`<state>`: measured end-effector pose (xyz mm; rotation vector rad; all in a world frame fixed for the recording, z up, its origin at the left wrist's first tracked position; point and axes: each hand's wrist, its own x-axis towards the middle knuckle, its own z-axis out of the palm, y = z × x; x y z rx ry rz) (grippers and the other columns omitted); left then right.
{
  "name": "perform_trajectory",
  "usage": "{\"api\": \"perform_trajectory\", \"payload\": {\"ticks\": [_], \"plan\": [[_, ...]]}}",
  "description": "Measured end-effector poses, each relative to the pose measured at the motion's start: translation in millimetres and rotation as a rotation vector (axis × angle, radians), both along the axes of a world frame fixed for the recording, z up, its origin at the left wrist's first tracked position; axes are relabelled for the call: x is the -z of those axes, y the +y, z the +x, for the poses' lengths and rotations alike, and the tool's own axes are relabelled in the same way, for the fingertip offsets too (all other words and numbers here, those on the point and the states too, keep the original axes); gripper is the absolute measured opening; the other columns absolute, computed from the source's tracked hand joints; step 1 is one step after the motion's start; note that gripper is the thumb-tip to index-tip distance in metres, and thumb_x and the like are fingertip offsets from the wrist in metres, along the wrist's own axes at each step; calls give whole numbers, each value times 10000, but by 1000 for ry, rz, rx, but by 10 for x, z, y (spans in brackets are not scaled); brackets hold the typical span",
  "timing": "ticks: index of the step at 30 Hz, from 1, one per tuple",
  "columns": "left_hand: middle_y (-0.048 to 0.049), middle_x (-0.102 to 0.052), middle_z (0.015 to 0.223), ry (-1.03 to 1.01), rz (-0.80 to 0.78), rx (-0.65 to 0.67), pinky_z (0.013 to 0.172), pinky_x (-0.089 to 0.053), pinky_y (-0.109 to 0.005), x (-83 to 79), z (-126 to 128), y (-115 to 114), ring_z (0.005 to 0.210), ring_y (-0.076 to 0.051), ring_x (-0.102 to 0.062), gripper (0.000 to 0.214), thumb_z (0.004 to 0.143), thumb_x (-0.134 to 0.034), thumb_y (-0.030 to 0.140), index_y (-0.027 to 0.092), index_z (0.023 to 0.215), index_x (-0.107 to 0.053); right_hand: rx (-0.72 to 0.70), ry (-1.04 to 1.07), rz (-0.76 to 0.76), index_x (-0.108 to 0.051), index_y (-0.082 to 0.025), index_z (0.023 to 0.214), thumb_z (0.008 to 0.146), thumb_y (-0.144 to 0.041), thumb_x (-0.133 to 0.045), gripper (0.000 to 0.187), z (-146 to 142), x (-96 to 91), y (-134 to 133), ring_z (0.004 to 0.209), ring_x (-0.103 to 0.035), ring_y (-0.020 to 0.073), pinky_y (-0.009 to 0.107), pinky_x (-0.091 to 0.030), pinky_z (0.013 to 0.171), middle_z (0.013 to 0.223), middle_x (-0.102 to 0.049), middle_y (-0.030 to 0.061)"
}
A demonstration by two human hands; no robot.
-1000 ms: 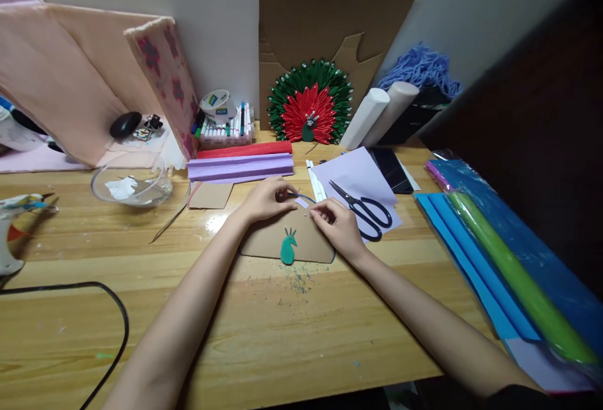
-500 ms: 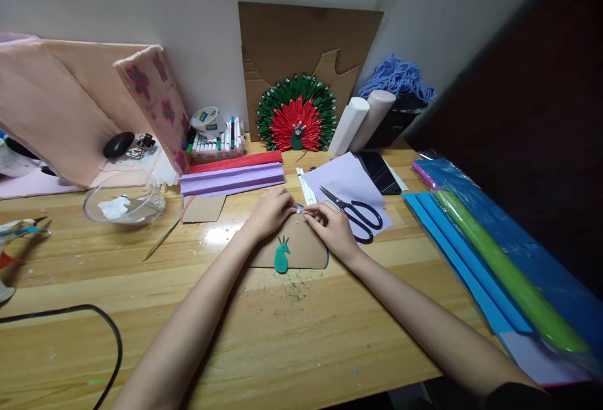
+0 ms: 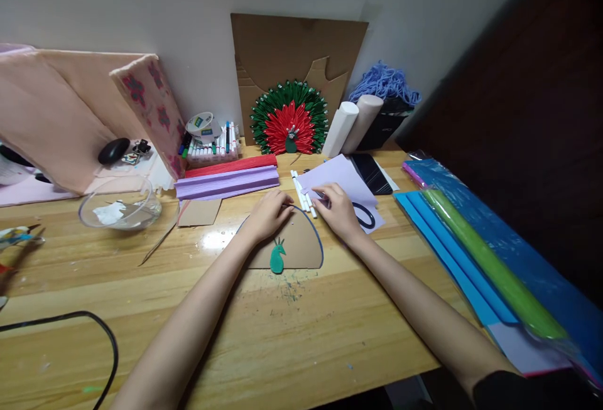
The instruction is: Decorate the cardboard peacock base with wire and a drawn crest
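A brown cardboard semicircle [image 3: 301, 247] with a blue trim [image 3: 321, 243] along its curved edge lies on the wooden table [image 3: 292, 334]. A small green peacock body [image 3: 277, 257] is stuck at its lower middle. My left hand [image 3: 266, 212] rests on the semicircle's top edge with its fingers closed there. To the right, my right hand [image 3: 336, 209] lies with bent fingers over the blades of the black scissors [image 3: 365, 216] on a lavender sheet [image 3: 339, 174]. What those fingers grip is hidden. White sticks [image 3: 301, 190] lie between the two hands.
Purple and red crepe rolls [image 3: 226, 183], a marker box [image 3: 211, 146] and a finished red-green peacock fan [image 3: 289, 118] stand behind. A glass bowl [image 3: 120, 206], glue gun [image 3: 14, 240] and black cable [image 3: 94, 328] are at left. Wrapped coloured sheets [image 3: 471, 247] and a phone [image 3: 372, 173] lie at right.
My right hand left the cardboard's top edge and moved right onto the scissors. My left hand stayed at the top edge. The camera view shifted slightly right and down.
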<state>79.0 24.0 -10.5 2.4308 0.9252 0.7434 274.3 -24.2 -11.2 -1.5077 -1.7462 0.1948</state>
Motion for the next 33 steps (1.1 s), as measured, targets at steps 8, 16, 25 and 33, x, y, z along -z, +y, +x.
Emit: {"api": "perform_trajectory", "payload": {"ticks": [8,16,25,33], "plan": [[-63,-605,916,-36,-42,-25,768,-416,-309,27,-32,29,866,-178,-539,148,879,-453,274,172,908,-557,37,-51,-145,-671,-168,817,781,-208,-586,101,91,94,411,849,-536,214,361,-424,818,852,-608,76],[-55,-644,895,-270,-263,-114,723,-430,-274,-145,148,-111,810,-161,-576,195,835,-529,317,168,930,-611,-136,264,-294,-659,-175,756,732,-309,-643,137,-66,-202,74,666,-583,150,262,-423,631,710,-666,13],[-69,-700,794,-634,-630,-290,678,-442,-266,-270,230,-187,735,-174,-622,184,709,-656,326,146,733,-685,165,-116,-397,-573,-168,847,749,-194,-563,102,294,-429,-263,808,-592,187,286,-422,715,892,-644,65],[-56,-681,736,-726,-762,-405,661,-415,-251,-365,152,-168,692,-148,-589,288,612,-731,401,139,731,-710,277,-373,-620,-538,-142,853,675,-224,-591,202,490,-306,-408,854,-570,243,296,-398,696,902,-612,123]]}}
